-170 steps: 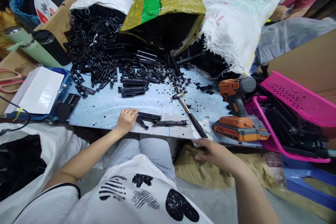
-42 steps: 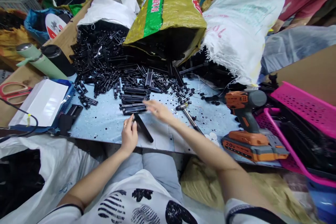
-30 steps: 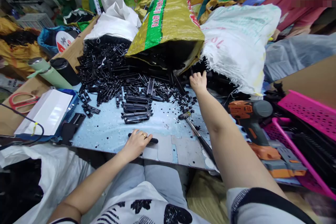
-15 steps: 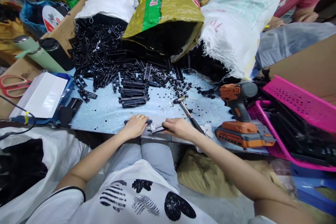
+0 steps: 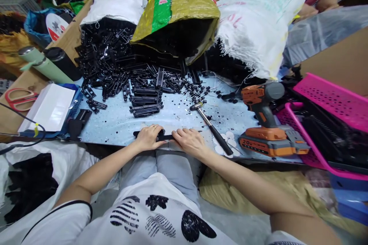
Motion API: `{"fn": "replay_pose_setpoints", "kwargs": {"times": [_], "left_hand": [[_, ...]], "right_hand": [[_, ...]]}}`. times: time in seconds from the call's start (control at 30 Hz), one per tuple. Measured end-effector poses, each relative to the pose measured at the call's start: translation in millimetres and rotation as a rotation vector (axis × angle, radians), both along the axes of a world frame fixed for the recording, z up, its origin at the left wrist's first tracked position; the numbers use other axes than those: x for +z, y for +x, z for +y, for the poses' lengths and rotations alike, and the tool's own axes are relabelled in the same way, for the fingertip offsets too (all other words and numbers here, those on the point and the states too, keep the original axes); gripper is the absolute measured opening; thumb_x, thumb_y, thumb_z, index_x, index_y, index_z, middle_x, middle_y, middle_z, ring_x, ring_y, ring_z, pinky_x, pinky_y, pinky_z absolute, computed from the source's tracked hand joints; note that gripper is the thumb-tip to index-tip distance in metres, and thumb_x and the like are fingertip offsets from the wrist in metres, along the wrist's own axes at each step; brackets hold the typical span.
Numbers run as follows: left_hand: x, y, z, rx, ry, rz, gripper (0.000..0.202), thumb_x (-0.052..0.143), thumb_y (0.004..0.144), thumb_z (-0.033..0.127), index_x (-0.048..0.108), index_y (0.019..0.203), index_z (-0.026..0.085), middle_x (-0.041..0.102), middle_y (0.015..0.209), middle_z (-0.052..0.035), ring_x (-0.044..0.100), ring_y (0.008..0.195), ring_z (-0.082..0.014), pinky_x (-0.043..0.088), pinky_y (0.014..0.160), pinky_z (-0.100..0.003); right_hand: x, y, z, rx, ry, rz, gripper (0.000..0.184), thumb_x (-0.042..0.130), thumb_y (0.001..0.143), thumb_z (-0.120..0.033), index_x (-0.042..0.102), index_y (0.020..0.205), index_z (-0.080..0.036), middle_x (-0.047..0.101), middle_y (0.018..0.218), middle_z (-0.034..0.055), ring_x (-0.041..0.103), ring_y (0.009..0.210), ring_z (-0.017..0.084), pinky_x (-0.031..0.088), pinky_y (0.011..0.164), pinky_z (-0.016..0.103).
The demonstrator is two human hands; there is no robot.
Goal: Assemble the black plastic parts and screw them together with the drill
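At the bench's front edge, my left hand (image 5: pixel 149 138) is closed over a long black plastic part (image 5: pixel 165 137), whose end pokes out past the hand on the left. My right hand (image 5: pixel 190 142) is closed on the same part from the other side, and its fingers cover much of it. Just right of that hand lies a hammer (image 5: pixel 212 128) with a black grip, its head pointing away. Beyond my hands, several long black assembled parts (image 5: pixel 146 101) form a neat row. Loose metal pins (image 5: pixel 193 91) are scattered to the right of them.
On the right stand an orange cordless drill (image 5: pixel 263 122) and a pink basket (image 5: pixel 333 103) of black parts. White discs (image 5: pixel 224 143) lie by the hammer. Open sacks (image 5: pixel 175 11) and a heap of black pieces (image 5: pixel 106 57) line the back. Red-handled scissors (image 5: pixel 21 99) lie far left.
The pale grey piece seen between my hands is now out of sight, and a black part spans the gap. My right hand has turned palm down over it. The view has shifted slightly.
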State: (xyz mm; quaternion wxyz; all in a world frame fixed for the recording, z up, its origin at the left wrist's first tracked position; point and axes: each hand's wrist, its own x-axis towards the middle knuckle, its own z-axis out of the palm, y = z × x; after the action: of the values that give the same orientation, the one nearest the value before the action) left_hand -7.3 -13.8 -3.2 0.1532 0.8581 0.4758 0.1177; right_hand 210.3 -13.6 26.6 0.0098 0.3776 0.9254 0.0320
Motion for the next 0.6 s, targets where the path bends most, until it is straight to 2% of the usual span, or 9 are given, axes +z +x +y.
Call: {"fn": "replay_pose_setpoints", "kwargs": {"times": [0.13, 0.23, 0.3, 0.37, 0.4, 0.5, 0.6], "left_hand": [[-3.9, -2, -3, 0.015, 0.017, -0.03, 0.046, 0.051, 0.081, 0.06, 0.052, 0.102, 0.019, 0.062, 0.096, -0.0074, 0.059, 0.092, -0.023, 0.045, 0.075, -0.032], [-1.4, 2, -1, -0.047, -0.032, 0.012, 0.053, 0.054, 0.077, 0.063, 0.053, 0.104, 0.018, 0.063, 0.096, -0.0082, 0.059, 0.094, -0.024, 0.046, 0.078, -0.033], [3.3, 13, 10, -0.109, -0.043, 0.034, 0.061, 0.055, 0.076, 0.064, 0.05, 0.115, 0.017, 0.061, 0.106, -0.0105, 0.055, 0.103, -0.0259, 0.044, 0.085, -0.036], [8.7, 33, 37, -0.121, -0.019, 0.014, 0.059, 0.05, 0.083, 0.058, 0.044, 0.126, 0.018, 0.056, 0.119, -0.0119, 0.049, 0.114, -0.0257, 0.04, 0.094, -0.038], [10.9, 46, 55, -0.091, -0.006, -0.005, 0.051, 0.044, 0.089, 0.05, 0.042, 0.129, 0.018, 0.053, 0.124, -0.0115, 0.047, 0.117, -0.0245, 0.038, 0.097, -0.037], [13.2, 89, 121, 0.08, -0.024, -0.008, 0.034, 0.036, 0.094, 0.025, 0.047, 0.125, 0.015, 0.055, 0.12, -0.012, 0.05, 0.112, -0.022, 0.038, 0.095, -0.033], [8.6, 126, 175, 0.193, -0.057, 0.037, 0.033, 0.037, 0.092, 0.013, 0.05, 0.121, 0.012, 0.054, 0.117, -0.0158, 0.052, 0.108, -0.0231, 0.04, 0.091, -0.034]], "right_hand": [[2.9, 2, 9, 0.075, 0.0, 0.005, 0.034, 0.034, 0.097, -0.042, 0.059, 0.098, -0.019, 0.062, 0.082, 0.0074, 0.053, 0.073, 0.017, 0.026, 0.063, 0.03], [-11.7, 11, 12, 0.098, 0.018, 0.069, 0.036, 0.034, 0.096, -0.044, 0.06, 0.094, -0.018, 0.061, 0.08, 0.0067, 0.054, 0.073, 0.017, 0.028, 0.064, 0.03], [-26.9, 22, 13, 0.087, 0.032, 0.128, 0.037, 0.036, 0.095, -0.045, 0.06, 0.092, -0.018, 0.061, 0.082, 0.0066, 0.054, 0.076, 0.017, 0.029, 0.066, 0.03], [-41.2, 32, 12, 0.057, 0.038, 0.181, 0.036, 0.038, 0.094, -0.045, 0.061, 0.093, -0.018, 0.062, 0.086, 0.0072, 0.054, 0.079, 0.018, 0.031, 0.069, 0.03], [-47.0, 37, 11, 0.039, 0.037, 0.204, 0.035, 0.039, 0.094, -0.045, 0.061, 0.094, -0.018, 0.062, 0.088, 0.0077, 0.054, 0.081, 0.019, 0.032, 0.071, 0.031], [-57.4, 45, 3, 0.001, 0.016, 0.252, 0.033, 0.042, 0.093, -0.044, 0.062, 0.098, -0.018, 0.062, 0.095, 0.0087, 0.053, 0.084, 0.019, 0.034, 0.074, 0.032], [-60.0, 46, -7, -0.025, -0.02, 0.288, 0.033, 0.043, 0.092, -0.044, 0.062, 0.099, -0.018, 0.063, 0.094, 0.008, 0.054, 0.084, 0.019, 0.036, 0.075, 0.032]]}}
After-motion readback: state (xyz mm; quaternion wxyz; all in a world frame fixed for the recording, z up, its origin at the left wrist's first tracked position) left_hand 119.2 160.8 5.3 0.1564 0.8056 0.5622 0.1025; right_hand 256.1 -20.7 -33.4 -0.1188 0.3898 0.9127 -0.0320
